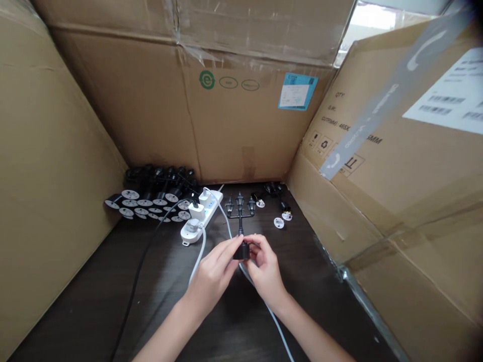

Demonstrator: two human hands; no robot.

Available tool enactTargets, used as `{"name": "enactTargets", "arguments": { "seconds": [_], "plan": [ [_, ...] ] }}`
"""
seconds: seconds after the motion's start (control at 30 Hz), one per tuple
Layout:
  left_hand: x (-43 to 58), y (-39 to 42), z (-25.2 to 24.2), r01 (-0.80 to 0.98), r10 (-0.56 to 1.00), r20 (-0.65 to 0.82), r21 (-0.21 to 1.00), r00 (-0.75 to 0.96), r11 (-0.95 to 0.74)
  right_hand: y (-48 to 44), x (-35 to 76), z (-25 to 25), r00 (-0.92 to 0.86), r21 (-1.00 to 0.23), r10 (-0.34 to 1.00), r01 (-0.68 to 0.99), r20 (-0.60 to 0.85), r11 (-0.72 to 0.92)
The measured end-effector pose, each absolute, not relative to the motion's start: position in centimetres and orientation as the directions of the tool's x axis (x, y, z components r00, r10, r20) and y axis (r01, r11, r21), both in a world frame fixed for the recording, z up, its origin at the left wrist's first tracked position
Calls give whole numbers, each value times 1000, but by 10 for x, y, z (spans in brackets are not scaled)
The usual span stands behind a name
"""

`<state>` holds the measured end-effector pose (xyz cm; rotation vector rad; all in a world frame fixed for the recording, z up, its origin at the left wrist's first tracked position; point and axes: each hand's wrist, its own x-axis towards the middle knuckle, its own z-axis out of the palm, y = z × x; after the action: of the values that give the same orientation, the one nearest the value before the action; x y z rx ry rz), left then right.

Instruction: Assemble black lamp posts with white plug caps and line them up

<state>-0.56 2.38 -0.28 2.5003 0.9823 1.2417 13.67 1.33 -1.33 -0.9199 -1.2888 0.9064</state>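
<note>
A small black model street lamp (240, 221) with three lantern heads points away from me, its thick round base toward me. My left hand (215, 266) grips the left side of that base between thumb and fingers. On the other side, my right hand (266, 266) has its thumb and curled fingers against the base. The underside of the base is hidden from view. Just beyond the hands on the right lie round white discs (278, 222) and black lamp parts (286, 206) with thin wires.
Many similar black lamps (162, 181) with white round bottoms are stacked at the back left. A white power strip (186, 234) with plugged-in adapters stands beside them. A black cable (139, 274) and a white cable (277, 324) cross the dark table. Cardboard boxes (241, 125) wall in three sides.
</note>
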Motion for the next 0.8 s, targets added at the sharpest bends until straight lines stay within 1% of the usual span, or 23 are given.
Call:
{"name": "enactTargets", "arguments": {
  "seconds": [0.1,0.17,0.23,0.3,0.37,0.43,0.5,0.57,0.67,0.73,0.8],
  "plan": [
    [-6,24,-1,480,609,668,403,427,-779,14,135,-13,60,-930,943,-158,326,332],
    [-6,25,0,483,599,674,388,432,-785,13,135,-12,75,-925,939,-161,335,343],
    [-7,26,0,488,610,664,396,433,-778,12,136,-11,98,-919,921,-80,378,386],
    [-6,26,-1,505,660,626,444,415,-740,9,137,-9,100,-893,888,73,450,444],
    [-6,26,-1,524,748,553,542,366,-657,6,139,-5,82,-826,836,235,543,513],
    [-5,25,-1,514,829,467,651,308,-559,4,141,-3,54,-714,750,358,659,601],
    [-5,24,-1,483,865,417,718,278,-501,3,142,-2,-10,-587,656,437,754,681],
    [-5,23,-3,470,867,397,729,301,-497,2,142,-3,-99,-472,582,484,807,737],
    [-7,25,-7,478,848,365,707,385,-521,1,141,-4,-226,-348,510,505,830,790],
    [-7,27,-8,459,831,359,706,424,-539,0,142,-2,-275,-315,489,494,828,811],
    [-7,29,-6,434,835,344,732,430,-525,0,146,2,-270,-328,493,480,827,814]
  ]
}}
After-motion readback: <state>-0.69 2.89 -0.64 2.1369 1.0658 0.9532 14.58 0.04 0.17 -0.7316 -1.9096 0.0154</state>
